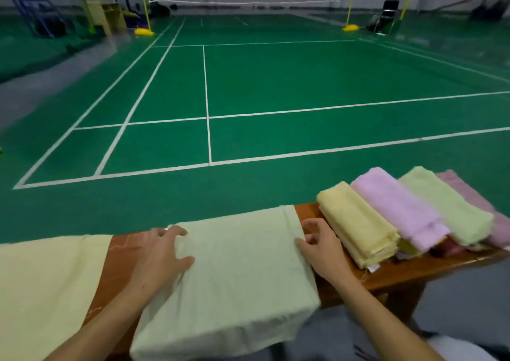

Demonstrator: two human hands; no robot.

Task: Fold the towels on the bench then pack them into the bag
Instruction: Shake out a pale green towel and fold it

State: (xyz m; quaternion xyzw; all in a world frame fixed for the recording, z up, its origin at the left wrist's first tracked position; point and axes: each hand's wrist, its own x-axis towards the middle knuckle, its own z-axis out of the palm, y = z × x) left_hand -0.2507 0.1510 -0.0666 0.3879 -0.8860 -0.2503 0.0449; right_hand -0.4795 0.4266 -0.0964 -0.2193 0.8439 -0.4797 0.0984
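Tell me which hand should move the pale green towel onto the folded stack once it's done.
Probably the right hand: it pinches the pale green towel at its right edge, nearest the folded stack. The left hand rests on the far side.

Bare forearms, grey trousers (pixel 331 338).

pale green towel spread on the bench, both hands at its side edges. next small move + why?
Probably fold it in half: bring one side edge across to the other. The pale green towel lies flat and wide, hanging over the near edge of the bench, while the folded towels on the right are narrow. The left hand rests on its left edge; the right hand is at its right edge.
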